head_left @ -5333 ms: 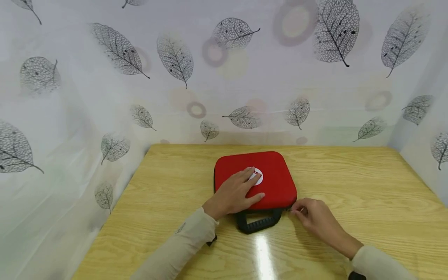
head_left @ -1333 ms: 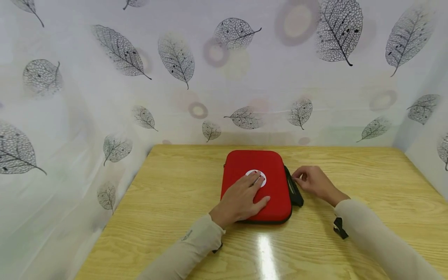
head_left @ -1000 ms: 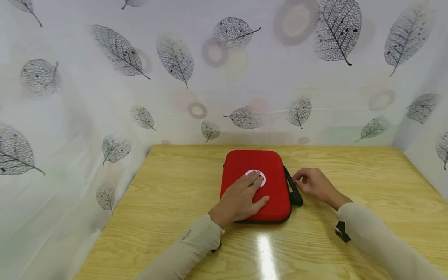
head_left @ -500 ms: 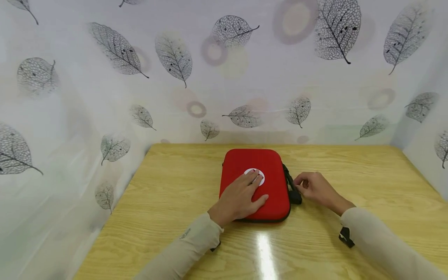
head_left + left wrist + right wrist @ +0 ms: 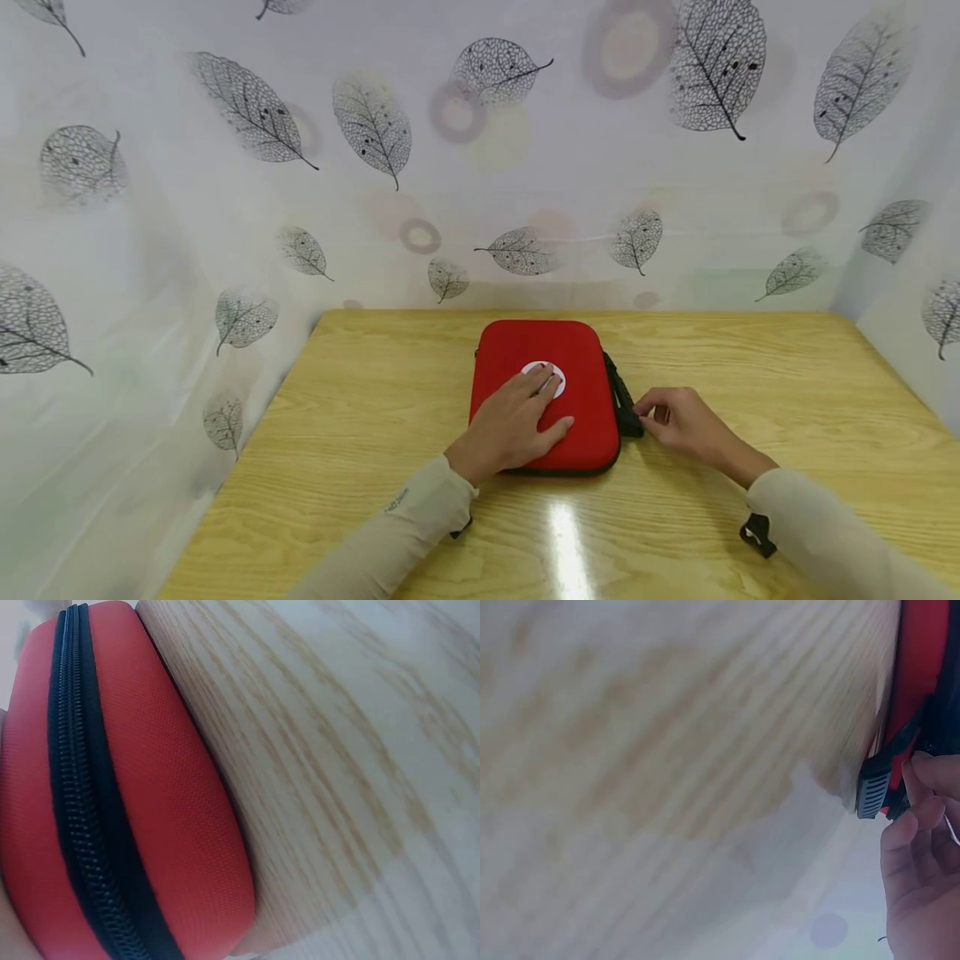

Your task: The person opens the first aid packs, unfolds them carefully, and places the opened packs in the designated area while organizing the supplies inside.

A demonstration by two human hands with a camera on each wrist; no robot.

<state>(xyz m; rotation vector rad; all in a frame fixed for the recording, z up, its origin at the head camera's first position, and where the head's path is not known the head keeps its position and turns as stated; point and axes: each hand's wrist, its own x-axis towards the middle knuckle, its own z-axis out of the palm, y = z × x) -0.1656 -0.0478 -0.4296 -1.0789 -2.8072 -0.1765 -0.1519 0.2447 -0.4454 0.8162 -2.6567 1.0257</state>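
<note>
A red zip-up case with a round white emblem lies flat on the table. My left hand rests on its lid, fingers straight and partly covering the emblem. In the left wrist view, the black zipper along the case's side has its teeth meshed. The black carry handle sticks out from the right side. By that handle, my right hand pinches the small zipper pull between thumb and forefinger; the fingers mostly hide it. In the right wrist view, the fingertips sit beside the handle.
The wood-grain table extends to both sides of the case. Behind it and at its sides hangs a pale curtain with a leaf print. Dark straps show by the sleeves.
Since the oldest frame, the case has turned so its handle faces right instead of toward me. Over the last second, my right hand has slid nearer me along that side. My left hand stays put.
</note>
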